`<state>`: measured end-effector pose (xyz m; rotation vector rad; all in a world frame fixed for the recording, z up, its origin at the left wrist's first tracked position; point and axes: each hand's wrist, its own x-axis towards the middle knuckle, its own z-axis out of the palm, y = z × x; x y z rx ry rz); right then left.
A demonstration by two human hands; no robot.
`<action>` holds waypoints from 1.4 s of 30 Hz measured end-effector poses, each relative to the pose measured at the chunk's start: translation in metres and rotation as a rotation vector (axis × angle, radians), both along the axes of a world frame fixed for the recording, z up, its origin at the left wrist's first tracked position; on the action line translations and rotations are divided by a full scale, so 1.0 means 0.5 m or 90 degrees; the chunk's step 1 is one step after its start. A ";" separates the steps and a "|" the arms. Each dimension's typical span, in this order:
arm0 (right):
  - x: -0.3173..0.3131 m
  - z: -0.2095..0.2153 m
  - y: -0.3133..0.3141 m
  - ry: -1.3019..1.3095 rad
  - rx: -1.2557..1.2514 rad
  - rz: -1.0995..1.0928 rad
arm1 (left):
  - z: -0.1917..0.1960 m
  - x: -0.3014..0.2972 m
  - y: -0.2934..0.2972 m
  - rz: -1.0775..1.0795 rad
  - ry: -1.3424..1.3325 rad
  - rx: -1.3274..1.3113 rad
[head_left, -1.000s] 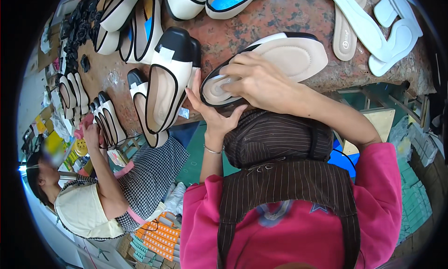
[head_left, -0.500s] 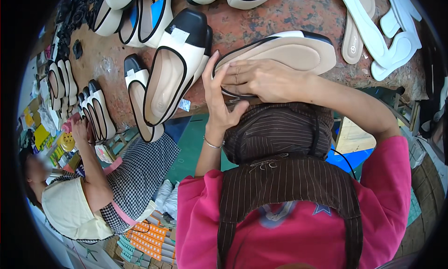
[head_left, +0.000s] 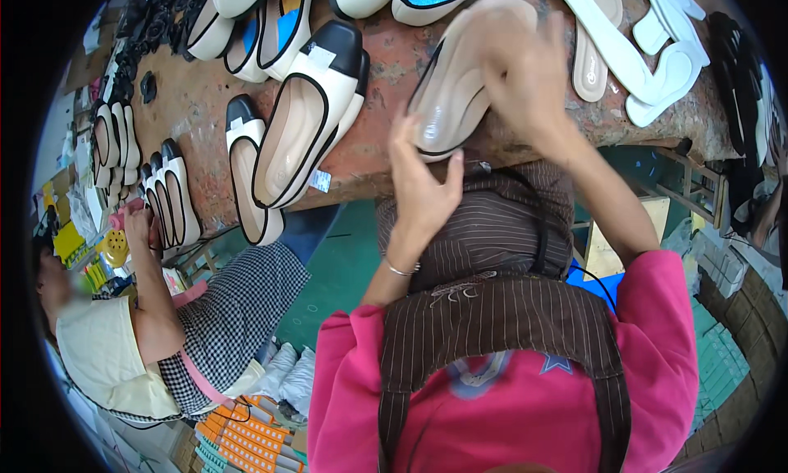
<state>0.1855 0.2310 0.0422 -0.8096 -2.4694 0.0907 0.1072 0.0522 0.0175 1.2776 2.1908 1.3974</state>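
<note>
A flat shoe [head_left: 421,97] with black edging lies on the table in front of me, its heel toward me. A beige insole [head_left: 454,104] lies in it, and its broad front end spreads over the toe, hiding most of it. Around the heel, my left hand [head_left: 420,186] grips the shoe between thumb and fingers. My right hand [head_left: 529,83] is over the right side of the insole, its fingers smeared by motion; whether they pinch the insole I cannot tell.
Finished-looking cream shoes with black toes [head_left: 300,116] stand left of my hands, overhanging the table edge. Loose white insole pieces [head_left: 611,50] and a beige insole [head_left: 589,67] lie at the right. A co-worker [head_left: 156,325] in a checked apron works at the left beside more shoes [head_left: 176,194].
The shoe has turned from lying crosswise to pointing away from me. My right hand has lifted and moved up and right; my left hand has shifted right and down to the heel.
</note>
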 end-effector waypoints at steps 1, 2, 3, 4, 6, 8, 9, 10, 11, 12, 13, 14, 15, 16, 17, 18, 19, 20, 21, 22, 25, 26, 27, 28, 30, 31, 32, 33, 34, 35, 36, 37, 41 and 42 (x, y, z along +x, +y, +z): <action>-0.010 0.025 0.023 0.006 0.075 -0.049 | -0.001 0.025 -0.003 -0.004 0.019 -0.042; -0.021 0.048 0.045 0.014 0.146 -0.102 | 0.008 0.044 0.004 0.009 0.057 -0.062; -0.027 0.073 0.071 0.080 -0.103 -0.072 | 0.005 0.048 0.021 -0.008 0.048 -0.052; -0.028 0.085 0.084 0.144 -0.352 -0.040 | 0.010 0.057 0.027 -0.029 0.016 -0.029; 0.011 0.096 0.042 0.122 -0.340 -0.014 | 0.014 0.073 0.028 -0.051 -0.021 -0.006; 0.062 0.110 -0.045 0.041 -0.347 0.015 | 0.010 0.079 0.030 -0.069 -0.054 -0.096; 0.084 0.108 -0.091 -0.021 -0.358 0.016 | -0.002 0.080 0.039 -0.069 -0.055 -0.091; 0.100 0.079 -0.126 -0.003 -0.296 0.016 | -0.022 0.084 0.048 -0.049 0.053 -0.056; 0.107 0.052 -0.151 0.014 -0.238 0.015 | -0.043 0.086 0.051 -0.030 0.159 -0.024; 0.102 0.046 -0.159 0.000 -0.220 0.010 | -0.064 0.083 0.052 -0.029 0.128 0.021; 0.091 0.030 -0.148 -0.003 -0.221 0.002 | -0.067 0.082 0.053 -0.036 0.124 0.021; 0.069 0.002 -0.117 -0.012 -0.132 0.002 | -0.069 0.079 0.051 -0.046 0.091 0.030; 0.047 -0.022 -0.091 -0.022 -0.045 0.002 | -0.071 0.075 0.046 -0.055 0.057 0.037; 0.022 -0.020 -0.057 -0.028 -0.044 -0.002 | -0.075 0.075 0.044 -0.082 0.081 -0.001; -0.008 0.001 -0.011 -0.153 -0.168 -0.025 | -0.079 0.076 0.050 -0.082 0.078 0.003; -0.026 0.016 0.009 -0.277 -0.295 -0.045 | -0.077 0.075 0.051 -0.077 0.092 -0.016; -0.022 0.011 -0.001 -0.278 -0.294 -0.044 | -0.076 0.074 0.052 -0.071 0.106 -0.036; -0.005 -0.004 -0.026 -0.203 -0.218 -0.037 | -0.073 0.076 0.051 -0.071 0.094 -0.024; 0.010 -0.022 -0.048 -0.125 -0.139 -0.026 | -0.070 0.076 0.051 -0.064 0.096 -0.021; 0.033 -0.037 -0.087 -0.210 -0.079 -0.044 | -0.066 0.077 0.050 -0.063 0.094 -0.047; 0.021 -0.034 -0.055 -0.204 -0.047 -0.037 | -0.061 0.076 0.052 -0.074 0.069 -0.024; 0.000 -0.031 -0.033 -0.238 -0.093 -0.039 | -0.062 0.074 0.052 -0.074 0.074 -0.025; -0.021 -0.017 -0.009 -0.274 -0.135 -0.043 | -0.065 0.072 0.057 -0.076 0.079 -0.023; -0.031 0.001 0.006 -0.357 -0.191 -0.041 | -0.071 0.068 0.056 -0.076 0.102 -0.031; 0.001 -0.010 -0.019 -0.276 -0.135 -0.035 | -0.073 0.074 0.055 -0.073 0.091 -0.035; 0.016 -0.019 -0.040 -0.192 -0.078 -0.025 | -0.072 0.071 0.056 -0.067 0.084 -0.038; 0.029 -0.033 -0.072 -0.237 -0.039 -0.023 | -0.071 0.070 0.051 -0.070 0.076 -0.053; 0.038 -0.021 -0.100 -0.270 -0.064 -0.018 | -0.067 0.071 0.052 -0.069 0.076 -0.051; 0.027 -0.020 -0.092 -0.226 -0.067 -0.025 | -0.064 0.071 0.052 -0.073 0.062 -0.046; 0.014 -0.020 -0.071 -0.182 -0.070 -0.032 | -0.061 0.072 0.052 -0.077 0.049 -0.042; -0.001 -0.010 -0.028 -0.230 -0.187 -0.039 | -0.066 0.074 0.054 -0.069 0.080 -0.035; -0.012 0.002 0.005 -0.278 -0.304 -0.046 | -0.064 0.076 0.054 -0.074 0.078 -0.035; 0.003 -0.051 -0.044 -0.149 0.075 -0.113 | -0.059 0.072 0.059 -0.084 0.054 -0.042; -0.009 -0.061 -0.027 -0.126 0.092 -0.114 | -0.063 0.071 0.062 -0.068 0.078 -0.045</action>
